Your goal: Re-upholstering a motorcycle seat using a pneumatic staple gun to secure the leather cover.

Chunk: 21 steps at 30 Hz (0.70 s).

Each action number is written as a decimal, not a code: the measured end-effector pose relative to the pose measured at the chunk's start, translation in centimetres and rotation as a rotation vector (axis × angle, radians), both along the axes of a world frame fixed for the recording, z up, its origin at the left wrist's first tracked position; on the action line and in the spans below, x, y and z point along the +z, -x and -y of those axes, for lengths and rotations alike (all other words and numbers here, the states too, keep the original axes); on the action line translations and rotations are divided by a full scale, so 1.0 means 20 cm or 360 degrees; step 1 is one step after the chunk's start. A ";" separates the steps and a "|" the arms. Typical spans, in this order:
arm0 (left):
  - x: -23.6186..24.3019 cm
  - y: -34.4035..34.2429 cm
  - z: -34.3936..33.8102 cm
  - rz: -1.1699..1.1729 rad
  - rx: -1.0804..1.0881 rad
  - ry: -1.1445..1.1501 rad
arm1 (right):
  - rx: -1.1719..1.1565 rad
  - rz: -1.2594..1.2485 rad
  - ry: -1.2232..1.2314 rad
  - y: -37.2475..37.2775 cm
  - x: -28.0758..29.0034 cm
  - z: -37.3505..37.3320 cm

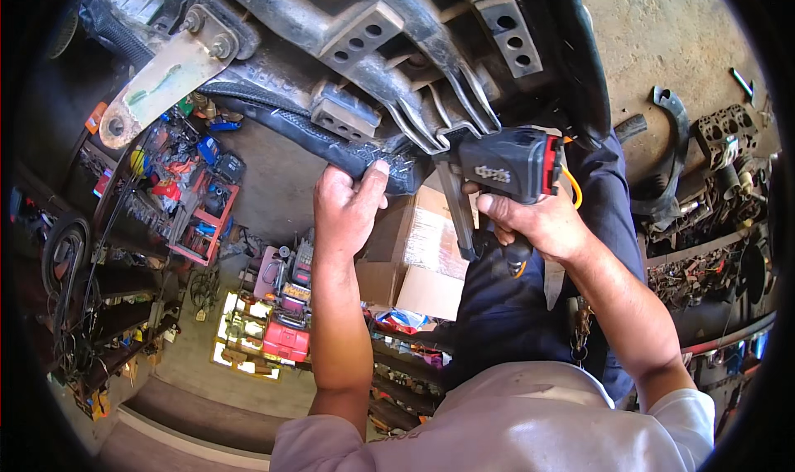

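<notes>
My left hand (348,203) grips a long black textured strip (331,141) along the lower edge of a large black vehicle part (389,25), its thumb on top. My right hand (530,228) is closed on a black stapler-type power tool (505,161) with a red end, a long narrow metal magazine (455,207) and an orange hose (571,182). The tool's head sits against bent metal brackets (439,128) on the part. A pale steel bracket (141,91) with two bolts juts out at upper left. Whether the tool's tip touches the part is hard to tell.
A cardboard box (422,281) lies below my hands beside my dark trousers. Cluttered shelves and tools (203,207) fill the left, with a red toolbox (286,339) lower down. Metal parts (725,137) and a curved dark piece (671,166) lie at the right.
</notes>
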<state>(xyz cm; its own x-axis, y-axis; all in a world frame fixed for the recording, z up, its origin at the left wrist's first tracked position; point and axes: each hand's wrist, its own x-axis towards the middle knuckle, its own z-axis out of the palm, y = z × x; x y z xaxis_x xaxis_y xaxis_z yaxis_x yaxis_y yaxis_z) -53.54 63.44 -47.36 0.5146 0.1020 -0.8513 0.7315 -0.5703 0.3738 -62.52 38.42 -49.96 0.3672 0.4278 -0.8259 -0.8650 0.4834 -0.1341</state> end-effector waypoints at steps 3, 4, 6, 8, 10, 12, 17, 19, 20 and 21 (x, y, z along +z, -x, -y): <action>0.01 0.00 -0.01 0.0051 0.0076 0.0035 | -0.0204 -0.0235 -0.0159 0.08 0.04 0.02; 0.01 -0.01 -0.02 0.0047 0.0078 0.0040 | -0.0218 -0.0352 -0.0279 0.10 0.05 0.02; 0.02 -0.04 -0.04 -0.0122 -0.0081 0.0039 | -0.0172 -0.0340 -0.0247 0.08 0.08 0.00; 0.02 -0.05 -0.04 -0.0159 -0.0106 0.0074 | -0.0135 -0.0301 -0.0274 0.06 0.09 -0.04; 0.02 -0.04 -0.04 -0.0152 -0.0055 0.0120 | -0.0132 -0.0302 -0.0297 0.03 0.09 -0.07; 0.02 -0.02 -0.04 -0.0147 -0.0053 0.0095 | -0.0129 -0.0305 -0.0314 0.01 0.10 -0.08; 0.04 0.00 -0.02 -0.0082 -0.0010 0.0045 | 0.0068 -0.0390 -0.0221 -0.06 0.13 -0.07; 0.04 -0.01 -0.01 -0.0088 0.0064 0.0053 | 0.0098 -0.0367 -0.0177 -0.07 0.13 -0.09; 0.04 0.00 -0.01 -0.0089 0.0063 0.0055 | 0.0126 -0.0342 -0.0137 -0.07 0.12 -0.10; 0.03 0.01 -0.02 -0.0094 0.0077 0.0073 | 0.0132 -0.0392 -0.0183 -0.06 0.11 -0.09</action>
